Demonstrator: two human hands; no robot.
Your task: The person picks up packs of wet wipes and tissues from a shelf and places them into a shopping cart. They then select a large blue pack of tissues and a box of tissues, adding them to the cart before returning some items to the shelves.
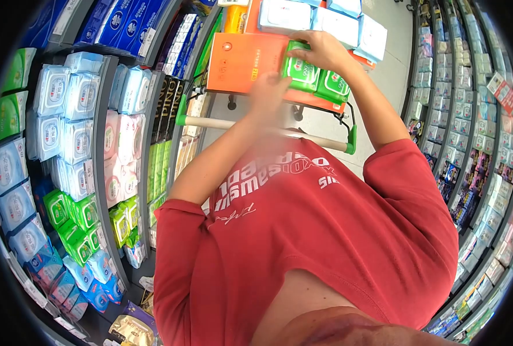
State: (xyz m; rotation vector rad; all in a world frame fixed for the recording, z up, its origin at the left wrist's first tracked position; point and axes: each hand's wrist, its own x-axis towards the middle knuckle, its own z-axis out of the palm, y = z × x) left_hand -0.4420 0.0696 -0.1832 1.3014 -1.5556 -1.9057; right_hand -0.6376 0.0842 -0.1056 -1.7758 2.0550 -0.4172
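My right hand (325,51) reaches over the top of a green pack of wipes (302,74), its fingers bent round the pack's far edge. Right beside it lies a second green pack (332,86). Both packs are on a large orange box (239,63) in a shopping cart. My left hand (272,95) is smeared by motion just left of the green packs, so its fingers cannot be made out. Several white and light-blue packs of wipes (336,26) lie on the load farther from me.
The cart's handle bar (210,122) with green ends crosses in front of me. Shelves to my left hold blue-white wipes (78,104), green packs (75,230) and blue packages (118,23). Another stocked shelf (461,115) runs along the right of the aisle floor (390,81).
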